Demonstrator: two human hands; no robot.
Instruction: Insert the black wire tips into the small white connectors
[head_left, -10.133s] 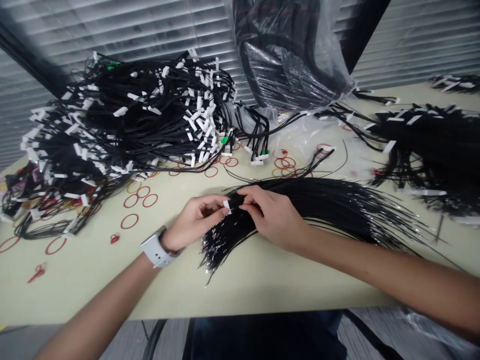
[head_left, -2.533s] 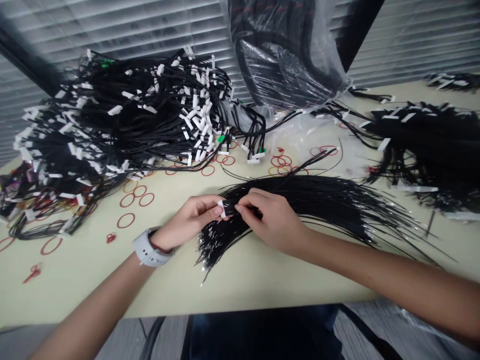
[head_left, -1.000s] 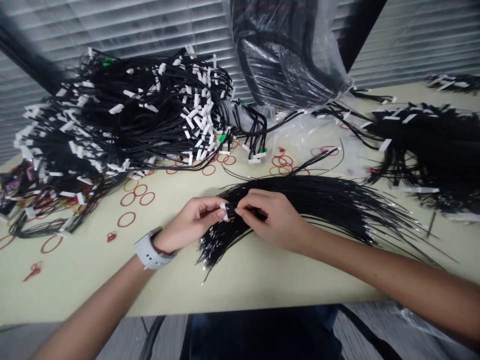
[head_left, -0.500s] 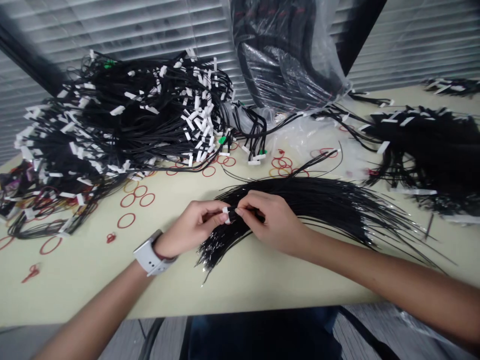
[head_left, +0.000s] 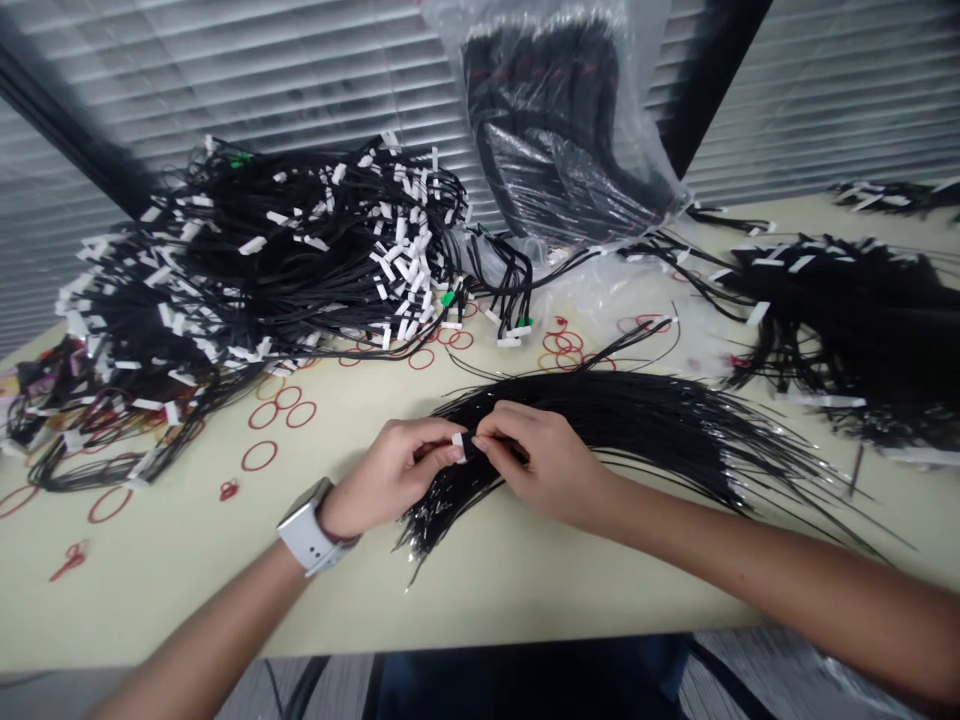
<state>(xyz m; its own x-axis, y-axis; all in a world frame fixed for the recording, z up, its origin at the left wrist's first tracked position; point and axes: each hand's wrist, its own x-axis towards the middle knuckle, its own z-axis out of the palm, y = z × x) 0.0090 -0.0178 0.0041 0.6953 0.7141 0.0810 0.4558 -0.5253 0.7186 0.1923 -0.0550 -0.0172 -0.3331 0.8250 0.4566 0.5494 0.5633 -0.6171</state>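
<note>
My left hand (head_left: 390,475), with a white watch on its wrist, pinches a small white connector (head_left: 457,447) between thumb and forefinger. My right hand (head_left: 547,460) meets it fingertip to fingertip and pinches thin black wires that run into the connector. Both hands rest over a loose fan of black wires (head_left: 660,425) with bare metal ends (head_left: 420,515), lying on the pale table (head_left: 480,580).
A big heap of black cables with white connectors (head_left: 262,260) fills the left back. A clear plastic bag of black cables (head_left: 555,130) stands at the back middle. Another cable pile (head_left: 847,320) lies at right. Red rubber bands (head_left: 281,415) are scattered about.
The hands stay together on the connector with only small finger shifts. The view has tipped slightly, so everything sits a little lower in the picture.
</note>
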